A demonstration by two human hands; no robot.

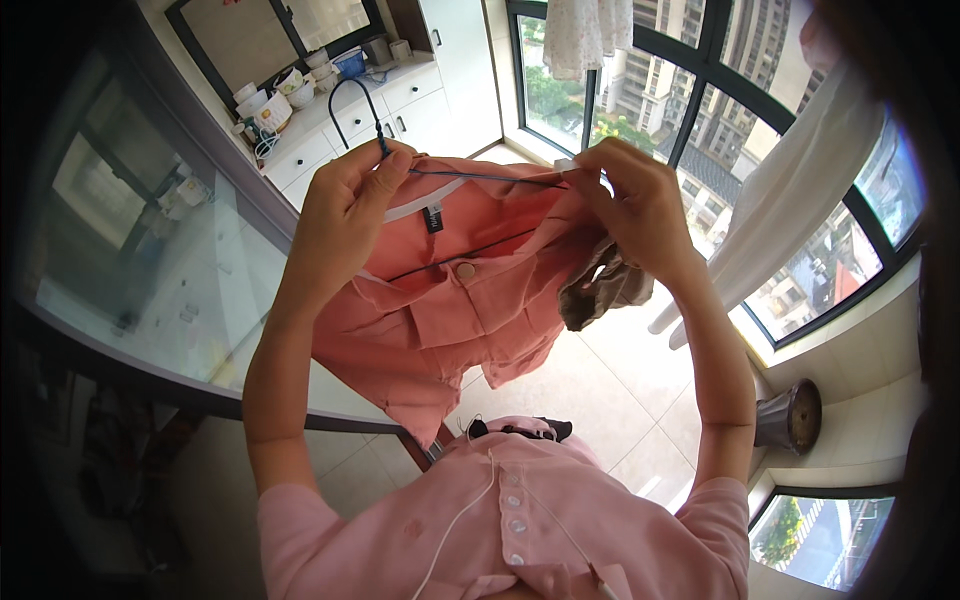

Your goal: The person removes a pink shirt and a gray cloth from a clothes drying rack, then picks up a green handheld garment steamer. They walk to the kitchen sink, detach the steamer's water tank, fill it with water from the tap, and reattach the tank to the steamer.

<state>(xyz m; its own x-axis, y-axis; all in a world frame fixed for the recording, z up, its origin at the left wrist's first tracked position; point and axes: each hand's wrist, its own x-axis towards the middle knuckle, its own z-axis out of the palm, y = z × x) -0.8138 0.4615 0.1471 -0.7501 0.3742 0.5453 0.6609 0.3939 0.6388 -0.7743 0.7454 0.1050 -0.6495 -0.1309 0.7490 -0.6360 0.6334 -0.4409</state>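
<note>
A coral-pink buttoned garment (pixel 450 322) hangs in front of me on a thin dark wire hanger (pixel 480 177), whose hook rises above the collar area. My left hand (pixel 352 202) pinches the garment's edge and the hanger at the base of the hook. With thumb and fingers, my right hand (pixel 622 202) grips the garment's right edge near the hanger's far end. A round button and a dark label show at the opening. Just below my right hand hangs a crumpled brown cloth (pixel 607 289); whether it belongs to the garment I cannot tell.
At the upper left, a white cabinet (pixel 420 97) bears bowls and a blue basket (pixel 349 63). Framed glass (pixel 150 225) stands at the left. Windows, a hanging floral cloth (pixel 589 34) and a long white cloth (pixel 802 172) are at the right, above a plant pot (pixel 787 417).
</note>
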